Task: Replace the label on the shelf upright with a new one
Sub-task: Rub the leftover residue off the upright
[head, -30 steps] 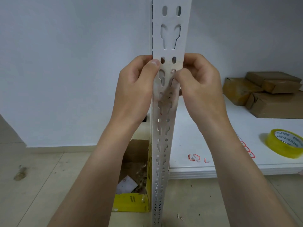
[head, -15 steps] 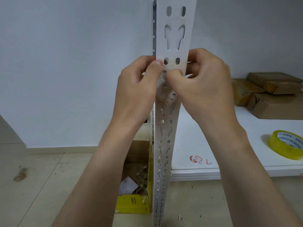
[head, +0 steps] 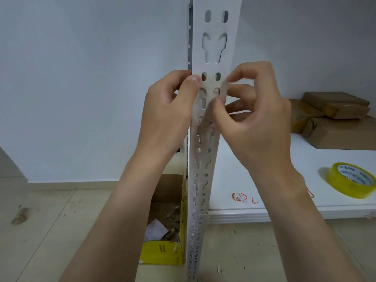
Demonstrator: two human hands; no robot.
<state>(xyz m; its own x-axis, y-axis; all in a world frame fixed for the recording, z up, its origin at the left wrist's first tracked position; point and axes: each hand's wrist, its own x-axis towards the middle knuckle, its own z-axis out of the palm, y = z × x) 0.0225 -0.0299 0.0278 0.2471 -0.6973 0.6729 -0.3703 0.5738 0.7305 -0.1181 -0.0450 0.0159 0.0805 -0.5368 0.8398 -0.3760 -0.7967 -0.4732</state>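
1. White perforated steel fills the centre. The shelf upright (head: 211, 47) stands vertical and runs from the top of the view down to the floor (head: 50, 220).
2. A dingy, worn label (head: 210, 92) is stuck to the upright's front face at hand height, over the keyhole slots. Its lower end is hidden between the two hands.
3. The upright is gripped by the left hand (head: 168, 110). The thumb is laid on the front at the left edge, and the fingers are curled round behind, out of sight.
4. The label is pinched narrowly by the right hand (head: 254, 119), with the thumb pressed on its face and the forefinger curled at the upright's right edge. Whether any of it is lifted cannot be told.
5. Right of the upright a white shelf board (head: 284, 176) is seen, partly covered by the right forearm. Red marks (head: 240, 197) are drawn near its front edge.
6. A yellow tape roll (head: 352, 181) lies flat on the board at far right, and brown parcels (head: 335, 119) are stacked at the back.
7. On the floor just left of the upright, an open box (head: 162, 253) with a yellow side is partly hidden by the left forearm. A white card (head: 155, 231) lies inside it.
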